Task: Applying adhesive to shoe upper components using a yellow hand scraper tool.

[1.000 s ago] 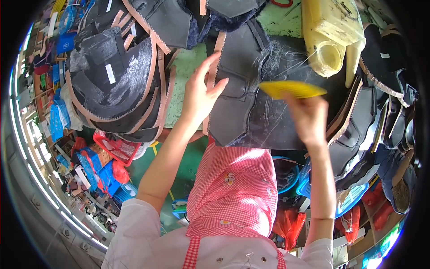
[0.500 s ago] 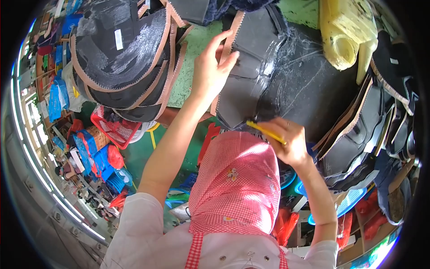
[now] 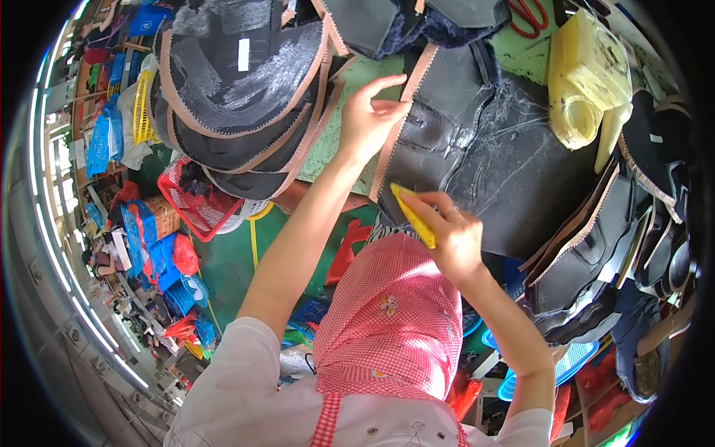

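A black, leather-like panel [image 3: 445,89] with a brown zigzag-cut edge lies over a larger black sheet [image 3: 521,164] streaked with glossy smears. My left hand [image 3: 366,125] is at the panel's brown edge, its thumb and forefinger apart with fingertips touching the edge. In my right hand [image 3: 457,240] is a flat yellow hand tool [image 3: 415,217], whose tip sits over the panel's near end. Whether the tip presses on the panel I cannot tell.
Overlapping black pieces with brown edges [image 3: 246,127] are piled at left; more black pieces [image 3: 577,253] hang at right. A yellowish plastic jug [image 3: 592,63] and red-handled scissors [image 3: 530,18] are at the back. A red basket [image 3: 195,205] stands below left; a person's arm shows at far right.
My right hand has moved left with the yellow tool, which now points more steeply up toward the panel's brown edge. My left hand stays at that edge. The whole view has shifted slightly.
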A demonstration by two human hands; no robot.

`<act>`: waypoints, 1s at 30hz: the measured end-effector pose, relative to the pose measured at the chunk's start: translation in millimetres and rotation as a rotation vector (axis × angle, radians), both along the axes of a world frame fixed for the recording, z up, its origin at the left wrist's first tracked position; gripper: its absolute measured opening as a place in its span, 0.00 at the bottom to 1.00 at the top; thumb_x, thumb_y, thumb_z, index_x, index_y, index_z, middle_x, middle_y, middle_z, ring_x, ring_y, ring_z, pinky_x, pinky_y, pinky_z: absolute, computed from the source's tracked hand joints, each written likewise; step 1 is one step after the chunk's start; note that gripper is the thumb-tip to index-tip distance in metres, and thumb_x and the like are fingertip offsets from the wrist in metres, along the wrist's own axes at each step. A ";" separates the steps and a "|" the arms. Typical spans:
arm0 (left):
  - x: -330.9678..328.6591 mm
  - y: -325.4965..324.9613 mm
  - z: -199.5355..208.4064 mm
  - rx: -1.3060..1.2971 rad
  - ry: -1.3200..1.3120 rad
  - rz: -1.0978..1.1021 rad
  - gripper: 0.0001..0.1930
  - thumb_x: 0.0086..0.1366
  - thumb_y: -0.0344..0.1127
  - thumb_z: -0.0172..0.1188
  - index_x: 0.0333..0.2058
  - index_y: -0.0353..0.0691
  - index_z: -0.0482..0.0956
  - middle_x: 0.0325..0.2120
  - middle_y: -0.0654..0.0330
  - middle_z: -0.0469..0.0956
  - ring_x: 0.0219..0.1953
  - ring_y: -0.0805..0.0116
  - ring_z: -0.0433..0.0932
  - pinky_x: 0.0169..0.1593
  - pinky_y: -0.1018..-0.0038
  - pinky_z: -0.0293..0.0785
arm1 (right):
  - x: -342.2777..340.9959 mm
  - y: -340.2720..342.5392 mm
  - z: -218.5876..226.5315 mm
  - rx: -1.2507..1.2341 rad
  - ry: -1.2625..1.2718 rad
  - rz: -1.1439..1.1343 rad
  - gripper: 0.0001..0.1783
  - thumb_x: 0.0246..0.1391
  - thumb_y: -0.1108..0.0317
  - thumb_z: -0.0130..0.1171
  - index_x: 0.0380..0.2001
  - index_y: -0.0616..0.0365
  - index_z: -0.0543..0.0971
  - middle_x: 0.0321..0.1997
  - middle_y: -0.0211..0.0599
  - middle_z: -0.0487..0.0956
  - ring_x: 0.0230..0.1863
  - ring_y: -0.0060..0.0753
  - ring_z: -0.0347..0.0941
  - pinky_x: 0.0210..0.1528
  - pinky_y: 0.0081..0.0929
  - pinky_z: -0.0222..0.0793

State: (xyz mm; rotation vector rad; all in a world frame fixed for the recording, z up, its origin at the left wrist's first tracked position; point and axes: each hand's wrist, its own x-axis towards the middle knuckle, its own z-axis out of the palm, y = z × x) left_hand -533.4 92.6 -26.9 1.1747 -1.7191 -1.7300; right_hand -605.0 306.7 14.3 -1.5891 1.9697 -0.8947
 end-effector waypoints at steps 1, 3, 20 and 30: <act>4.0 -2.9 -4.3 -0.022 0.003 -0.024 0.24 0.56 0.23 0.66 0.53 0.46 0.77 0.27 0.60 0.84 0.29 0.80 0.80 0.36 0.83 0.75 | -7.1 -3.1 15.8 0.016 -0.114 -0.039 0.28 0.39 0.78 0.64 0.48 0.46 0.80 0.41 0.31 0.79 0.26 0.34 0.78 0.30 0.26 0.75; 2.8 -2.9 11.0 0.079 -0.039 -0.080 0.25 0.60 0.24 0.63 0.57 0.39 0.71 0.33 0.59 0.83 0.36 0.79 0.80 0.43 0.83 0.75 | -42.3 -2.3 16.5 -0.185 -0.343 -0.188 0.19 0.48 0.79 0.63 0.45 0.53 0.82 0.36 0.35 0.80 0.28 0.28 0.77 0.30 0.22 0.72; -67.6 -127.6 152.0 -0.531 -0.123 -0.111 0.13 0.67 0.39 0.59 0.42 0.33 0.75 0.36 0.62 0.78 0.41 0.73 0.75 0.50 0.77 0.69 | -221.3 20.2 24.0 0.144 -0.168 -0.952 0.22 0.60 0.51 0.56 0.30 0.62 0.79 0.21 0.35 0.76 0.23 0.25 0.69 0.31 0.25 0.66; -99.0 -107.8 104.7 -0.893 0.166 -0.095 0.25 0.62 0.16 0.51 0.60 0.31 0.64 0.62 0.55 0.64 0.65 0.63 0.61 0.66 0.70 0.57 | -192.8 193.5 17.1 0.183 -0.155 -1.297 0.29 0.52 0.47 0.64 0.47 0.59 0.74 0.41 0.38 0.76 0.36 0.28 0.70 0.40 0.28 0.67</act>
